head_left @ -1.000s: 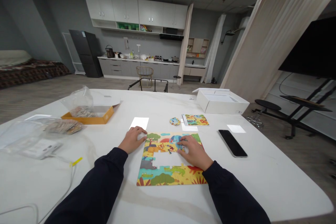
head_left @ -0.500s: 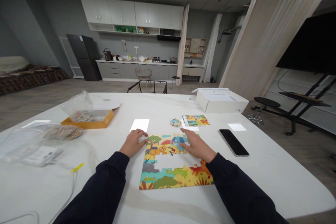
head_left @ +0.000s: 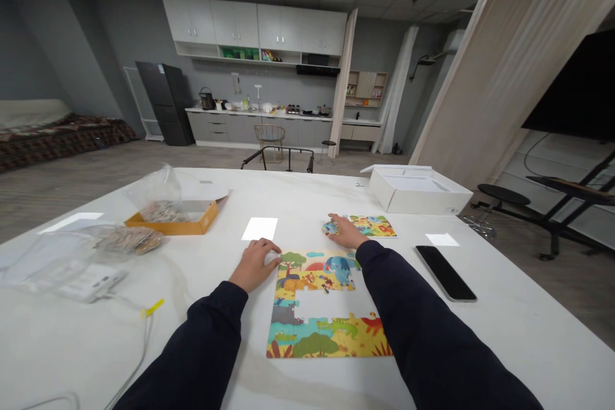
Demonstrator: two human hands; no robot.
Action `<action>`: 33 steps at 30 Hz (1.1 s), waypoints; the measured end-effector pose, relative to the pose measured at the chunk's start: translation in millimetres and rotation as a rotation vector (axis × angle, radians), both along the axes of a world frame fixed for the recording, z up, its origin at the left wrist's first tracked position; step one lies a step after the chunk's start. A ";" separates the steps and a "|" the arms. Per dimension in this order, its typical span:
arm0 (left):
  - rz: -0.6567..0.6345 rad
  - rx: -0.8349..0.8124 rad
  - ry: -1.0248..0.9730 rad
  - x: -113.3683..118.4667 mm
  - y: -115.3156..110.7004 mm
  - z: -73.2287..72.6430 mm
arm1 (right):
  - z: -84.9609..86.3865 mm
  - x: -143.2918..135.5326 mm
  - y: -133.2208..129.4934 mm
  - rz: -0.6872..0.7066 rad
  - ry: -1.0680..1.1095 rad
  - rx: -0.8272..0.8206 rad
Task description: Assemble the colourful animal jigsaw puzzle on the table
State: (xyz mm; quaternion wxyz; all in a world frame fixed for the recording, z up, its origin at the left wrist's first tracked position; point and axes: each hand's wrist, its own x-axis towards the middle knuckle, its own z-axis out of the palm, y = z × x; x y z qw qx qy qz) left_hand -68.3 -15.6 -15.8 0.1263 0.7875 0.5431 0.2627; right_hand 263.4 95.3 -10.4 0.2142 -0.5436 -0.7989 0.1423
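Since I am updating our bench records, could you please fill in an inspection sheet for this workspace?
Surface: white table with faint streaks.
Work items: animal puzzle with a gap in its middle; loose pieces beyond it; picture card beside them.
Clutter: phone, white box, yellow box holding a plastic bag; filled bag nearer.
Hands: left hand at the puzzle's far left corner; right hand at the loose pieces, grip unclear.
Cables: white cable with yellow tag, on the left.
Surroundings: kitchen counter, refrigerator, curtain; other people: nothing seen.
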 end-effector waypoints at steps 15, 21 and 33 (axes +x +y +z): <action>0.012 0.000 0.007 2.1 0.5 -1.6 | 38.8 50.7 -79.0 0.014 0.201 0.137; 0.010 0.025 0.009 0.3 1.6 -4.9 | 31.4 79.9 -156.8 0.062 0.180 0.044; -0.003 0.003 0.024 -2.9 3.1 -7.6 | 7.8 67.1 -166.8 0.064 0.125 0.108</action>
